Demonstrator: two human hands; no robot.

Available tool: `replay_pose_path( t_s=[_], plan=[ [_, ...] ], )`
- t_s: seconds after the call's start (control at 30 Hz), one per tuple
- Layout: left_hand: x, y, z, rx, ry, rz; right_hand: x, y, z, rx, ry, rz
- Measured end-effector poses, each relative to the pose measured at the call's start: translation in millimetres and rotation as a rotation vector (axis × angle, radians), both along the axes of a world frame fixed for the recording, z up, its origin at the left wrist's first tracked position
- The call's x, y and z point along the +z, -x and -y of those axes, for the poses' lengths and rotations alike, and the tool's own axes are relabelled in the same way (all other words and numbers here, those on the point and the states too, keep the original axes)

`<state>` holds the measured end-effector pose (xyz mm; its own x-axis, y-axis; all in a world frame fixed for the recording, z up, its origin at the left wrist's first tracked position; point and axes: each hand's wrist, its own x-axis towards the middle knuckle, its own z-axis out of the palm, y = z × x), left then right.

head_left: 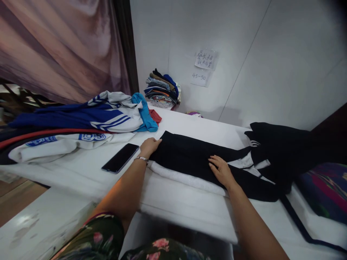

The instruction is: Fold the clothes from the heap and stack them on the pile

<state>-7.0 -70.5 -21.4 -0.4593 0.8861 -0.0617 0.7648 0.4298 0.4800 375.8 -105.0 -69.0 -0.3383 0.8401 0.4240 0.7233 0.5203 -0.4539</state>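
Head | left hand point(150, 146) touching black garment point(187, 151) — grip unclear | patterned cloth point(326, 191) cropped

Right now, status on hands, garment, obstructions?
Left hand at left end of black garment. Right hand resting on it. Phone near left hand, off garment.

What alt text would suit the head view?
A person's left hand touches the left end of a black garment on a white table; the right hand rests farther along it. A dark phone and piled clothes lie to the left.
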Motion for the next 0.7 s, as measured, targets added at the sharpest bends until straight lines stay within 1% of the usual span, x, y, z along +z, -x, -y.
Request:
replay_pose_path(
  t_s=[0.17,0.3,0.53,0.7],
  plan=[
    [4.9,1.5,2.8,0.059,-0.065,-0.012,1.0,0.9,-1.0,-0.011,0.005,-0.025],
    [5.6,5.0,0.6,0.081,-0.047,0.008,-0.2,1.3,-2.2,-0.013,0.004,-0.023],
    [4.8,-0.9,-17.5,0.032,0.019,0.049,-4.0,3.2,-2.8,-0.017,-0.036,-0.008],
    [-0.4,-10.2,-23.2,-0.057,0.049,0.065,-7.0,5.1,-2.0,-0.035,-0.073,-0.012]
  ],
)
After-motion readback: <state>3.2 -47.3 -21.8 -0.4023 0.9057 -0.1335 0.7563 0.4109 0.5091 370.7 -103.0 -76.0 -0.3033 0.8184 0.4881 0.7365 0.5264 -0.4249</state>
